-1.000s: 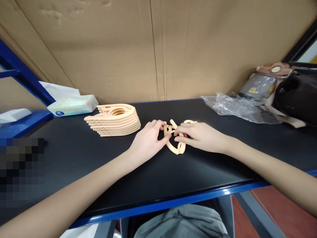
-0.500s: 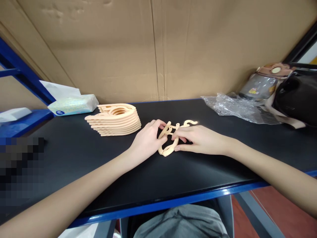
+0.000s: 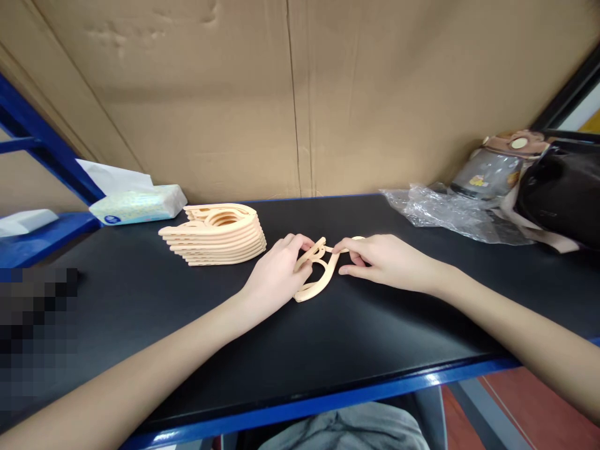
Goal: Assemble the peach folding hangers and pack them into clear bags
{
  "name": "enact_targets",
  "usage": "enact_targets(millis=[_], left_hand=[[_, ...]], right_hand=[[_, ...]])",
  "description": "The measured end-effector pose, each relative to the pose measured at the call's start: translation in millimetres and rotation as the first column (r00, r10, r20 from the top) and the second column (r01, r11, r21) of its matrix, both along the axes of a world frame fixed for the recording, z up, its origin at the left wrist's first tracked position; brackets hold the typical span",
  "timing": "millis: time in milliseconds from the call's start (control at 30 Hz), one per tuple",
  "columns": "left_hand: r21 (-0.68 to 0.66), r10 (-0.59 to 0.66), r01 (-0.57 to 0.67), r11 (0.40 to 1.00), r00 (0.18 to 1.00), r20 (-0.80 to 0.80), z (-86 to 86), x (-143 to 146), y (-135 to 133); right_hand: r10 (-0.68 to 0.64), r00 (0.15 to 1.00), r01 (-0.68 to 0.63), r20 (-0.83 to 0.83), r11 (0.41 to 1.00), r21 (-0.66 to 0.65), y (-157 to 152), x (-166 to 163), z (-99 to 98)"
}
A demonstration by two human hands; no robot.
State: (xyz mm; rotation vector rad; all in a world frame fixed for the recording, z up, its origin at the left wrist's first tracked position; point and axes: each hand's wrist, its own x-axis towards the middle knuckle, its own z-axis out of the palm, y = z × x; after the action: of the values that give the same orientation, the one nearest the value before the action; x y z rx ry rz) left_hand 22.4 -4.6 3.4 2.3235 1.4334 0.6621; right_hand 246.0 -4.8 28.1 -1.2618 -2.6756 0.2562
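A beige plastic folding hanger (image 3: 323,282) lies on the black table between my two hands, its arms folded into a curved loop. My left hand (image 3: 279,265) grips one arm of it from the left, with the thumb on the near side and the fingers behind. At the other arm's upper end, my right hand (image 3: 382,261) has its curled forefinger on the hanger, while its thumb sits just off the arm. Most of the hanger's hook is hidden behind the right hand. Beside my left hand stands a stack of similar folded hangers (image 3: 220,240).
A tissue pack (image 3: 140,205) lies at the back left. Crumpled clear plastic (image 3: 450,209), a grey bottle (image 3: 487,172) and a dark bag (image 3: 562,190) are at the back right. A cardboard wall (image 3: 210,106) rises behind the black table (image 3: 375,337).
My right hand has slid up the hanger's arm towards its end and the hook. The hanger has turned slightly, its curved lower end shifting left. My left hand keeps its grip.
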Motion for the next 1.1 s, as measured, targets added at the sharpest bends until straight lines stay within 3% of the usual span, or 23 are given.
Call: enact_targets(millis=[500, 767, 867, 1000, 1100], left_hand=[[0.073, -0.019, 0.024, 0.997, 0.997, -0.079, -3.3, -2, 3], [0.103, -0.02, 0.029, 0.994, 0.996, -0.092, -6.0, -2, 5], [0.095, -0.024, 0.032, 0.995, 0.997, -0.079, -5.1, -2, 5], [0.071, -0.013, 0.015, 0.997, 0.999, -0.038, -4.4, -2, 7], [0.052, 0.005, -0.005, 0.999, 1.0, 0.001, -4.2, -2, 9]], right_hand=[[0.025, 0.999, -0.027, 0.026, 0.996, 0.08, 5, 4, -4.6], [0.052, 0.999, -0.052, 0.0, 0.998, 0.019, 3, 2, -0.3], [0.009, 0.998, -0.009, -0.061, 1.0, -0.002, 8, 9, 3.4], [-0.07, 0.986, 0.084, -0.15, 0.993, 0.089, 24, 27, 5.5], [-0.116, 0.985, 0.122, -0.128, 0.992, 0.035, 32, 37, 4.7]])
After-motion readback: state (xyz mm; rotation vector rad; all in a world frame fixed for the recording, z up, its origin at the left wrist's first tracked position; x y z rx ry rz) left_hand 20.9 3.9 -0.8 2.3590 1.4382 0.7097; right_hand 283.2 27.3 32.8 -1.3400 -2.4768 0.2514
